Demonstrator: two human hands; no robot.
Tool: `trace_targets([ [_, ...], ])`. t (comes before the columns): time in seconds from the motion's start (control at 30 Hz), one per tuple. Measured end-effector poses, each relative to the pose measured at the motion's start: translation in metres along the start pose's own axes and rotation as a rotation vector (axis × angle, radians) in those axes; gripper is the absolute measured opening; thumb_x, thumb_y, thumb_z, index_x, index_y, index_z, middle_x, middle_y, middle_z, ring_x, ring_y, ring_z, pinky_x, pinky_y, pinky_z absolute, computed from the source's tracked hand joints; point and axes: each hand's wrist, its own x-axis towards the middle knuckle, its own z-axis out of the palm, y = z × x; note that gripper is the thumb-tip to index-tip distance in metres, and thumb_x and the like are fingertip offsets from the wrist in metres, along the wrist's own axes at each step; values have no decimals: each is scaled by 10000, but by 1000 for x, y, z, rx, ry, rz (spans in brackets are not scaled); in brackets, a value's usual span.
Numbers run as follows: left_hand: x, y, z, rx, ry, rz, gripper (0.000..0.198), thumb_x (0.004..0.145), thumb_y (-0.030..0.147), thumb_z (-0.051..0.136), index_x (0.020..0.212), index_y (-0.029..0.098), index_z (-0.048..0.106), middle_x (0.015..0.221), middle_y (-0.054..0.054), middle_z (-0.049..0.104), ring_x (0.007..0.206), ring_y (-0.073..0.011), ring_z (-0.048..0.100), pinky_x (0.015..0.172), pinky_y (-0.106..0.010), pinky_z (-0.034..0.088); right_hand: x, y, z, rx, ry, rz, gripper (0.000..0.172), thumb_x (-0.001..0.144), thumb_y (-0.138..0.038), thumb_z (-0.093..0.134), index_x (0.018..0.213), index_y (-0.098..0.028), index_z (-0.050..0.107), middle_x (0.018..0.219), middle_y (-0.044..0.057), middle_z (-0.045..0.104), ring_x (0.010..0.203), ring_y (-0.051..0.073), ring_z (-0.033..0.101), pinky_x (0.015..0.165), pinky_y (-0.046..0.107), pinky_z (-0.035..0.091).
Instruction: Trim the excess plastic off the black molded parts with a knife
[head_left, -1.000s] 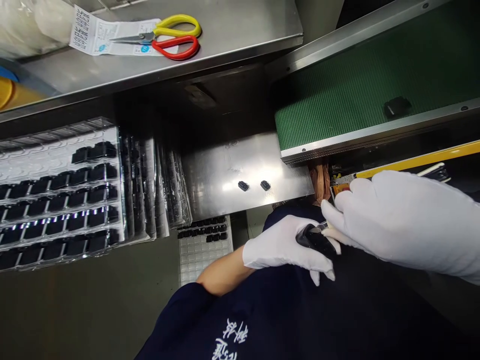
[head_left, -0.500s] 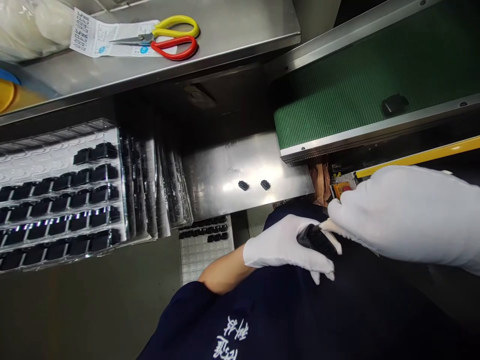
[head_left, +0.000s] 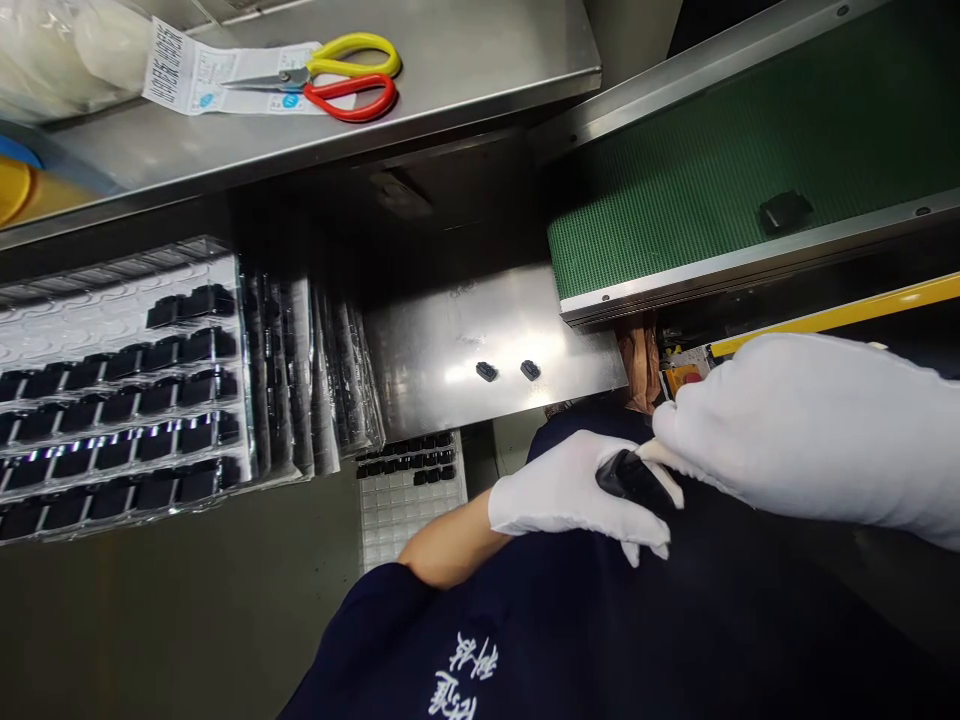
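My left hand (head_left: pixel 566 485), in a white glove, is closed around a black moulded plastic part (head_left: pixel 636 480) in front of my dark shirt. The part lies between thumb and fingers, partly covered by them. My right hand (head_left: pixel 780 430), also white-gloved, comes in from the right with its fingers closed. A pale, narrow tip (head_left: pixel 660 455) extends from under it to the black part's upper edge; whether it is a tool or a glove fingertip I cannot tell. Two small black pieces (head_left: pixel 487 371) lie side by side on the metal table (head_left: pixel 427 350) beyond my hands.
Filled plastic trays of black parts (head_left: pixel 120 400) are stacked at left. A partly filled tray (head_left: pixel 390 510) sits below the table. On the shelf (head_left: pixel 480 60) lie red-and-yellow-handled scissors (head_left: pixel 349 75). The green conveyor belt (head_left: pixel 690 190) carries a black part (head_left: pixel 785 211).
The black part on the conveyor has shifted slightly left. My hands stay nearly in the same place, with the black part tilted very slightly.
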Motion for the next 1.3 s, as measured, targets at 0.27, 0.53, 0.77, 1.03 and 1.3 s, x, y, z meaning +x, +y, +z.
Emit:
trace_targets([
  [0.27, 3, 1, 1, -10, -3, -23, 400, 651, 213, 966, 972, 102, 754, 798, -51, 756, 777, -177, 755, 678, -288, 641, -1, 3, 3, -2, 20, -8, 299, 893, -213, 659, 610, -201, 566, 490, -19, 522, 429, 127, 407, 538, 302, 274],
  [0.53, 4, 1, 1, 39, 6, -43, 434, 640, 253, 974, 984, 114, 748, 794, -46, 754, 744, -180, 745, 676, -317, 637, 0, 6, 4, 71, 23, -49, 281, 819, -132, 648, 560, -205, 567, 479, -24, 507, 380, 115, 335, 529, 312, 253],
  [0.77, 3, 3, -1, 94, 37, -39, 424, 677, 254, 956, 1022, 126, 746, 825, -57, 769, 731, -177, 749, 677, -307, 638, -3, 9, -3, 53, 100, -67, 273, 790, -110, 627, 549, -198, 533, 461, -29, 460, 394, 98, 231, 510, 307, 175],
  [1.03, -3, -1, -8, 107, 67, 142, 553, 548, 157, 1004, 1035, 132, 743, 900, -72, 792, 768, -189, 732, 645, -304, 610, -30, 17, 5, -71, 316, 55, 172, 867, -211, 595, 697, -225, 620, 566, 9, 483, 514, 151, 325, 579, 365, 190],
  [1.3, -7, 2, -8, 231, 233, 195, 450, 595, 248, 989, 966, 142, 757, 927, -78, 799, 825, -212, 755, 784, -346, 621, -24, 5, 2, -240, 325, -58, 241, 788, -154, 593, 961, -263, 721, 590, 20, 486, 543, 193, 361, 555, 381, 171],
])
